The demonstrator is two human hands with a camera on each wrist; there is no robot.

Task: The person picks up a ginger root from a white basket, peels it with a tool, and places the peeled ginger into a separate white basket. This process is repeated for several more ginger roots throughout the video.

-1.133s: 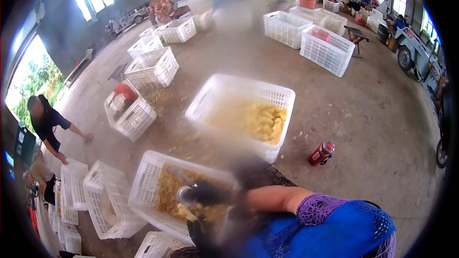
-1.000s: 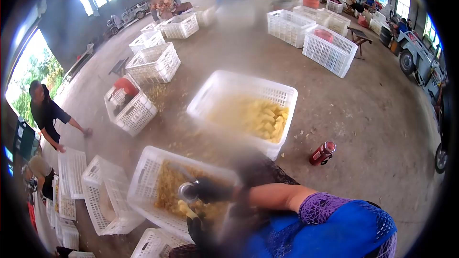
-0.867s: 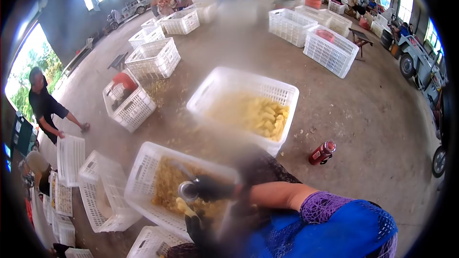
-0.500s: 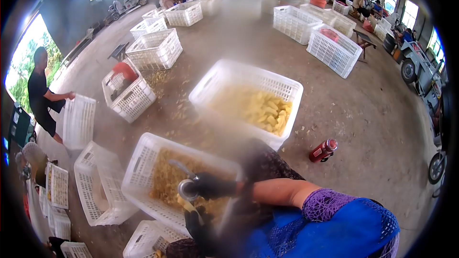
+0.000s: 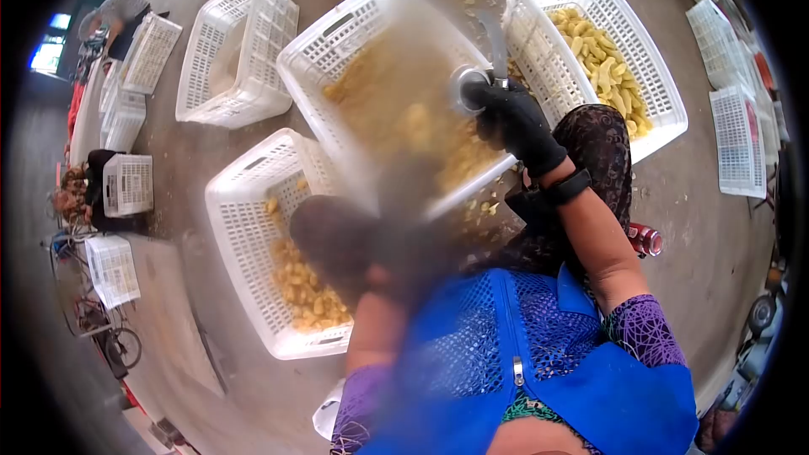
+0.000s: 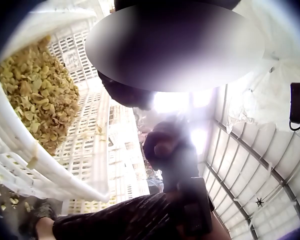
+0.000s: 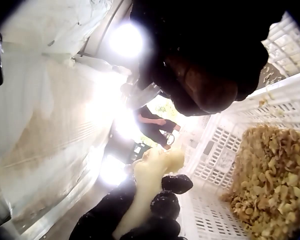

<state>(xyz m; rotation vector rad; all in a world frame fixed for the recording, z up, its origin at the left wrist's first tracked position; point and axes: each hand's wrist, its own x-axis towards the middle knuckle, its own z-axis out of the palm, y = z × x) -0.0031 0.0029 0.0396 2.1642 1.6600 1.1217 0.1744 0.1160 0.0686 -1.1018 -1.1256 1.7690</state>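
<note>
My black-gloved right hand (image 5: 518, 118) grips a metal tool with a curved blade (image 5: 497, 49) and a round silver part (image 5: 468, 88), over the crate (image 5: 313, 109) of peelings. Blur hides my left hand in the head view. The right wrist view shows that gloved left hand (image 7: 157, 212) curled round a pale peeled piece of ginger (image 7: 149, 182), knobbly end up. Above it is my right hand (image 7: 205, 65), with a bit of silver metal (image 7: 149, 94) beside its fingers. Brown and yellow peelings (image 7: 270, 182) fill the crate bottom beside the hands.
A crate (image 5: 666, 88) of pale yellow ginger stands on the right, by my knee. Another crate (image 5: 226, 227) with ginger pieces stands at lower left. Further white crates (image 5: 211, 76) stand beyond. A red bottle (image 5: 645, 239) is beside my leg; another person (image 5: 122, 8) crouches at far left.
The head view has swung down and to the left, so the crates and my hands sit differently in it. My right hand keeps its grip on the tool.
</note>
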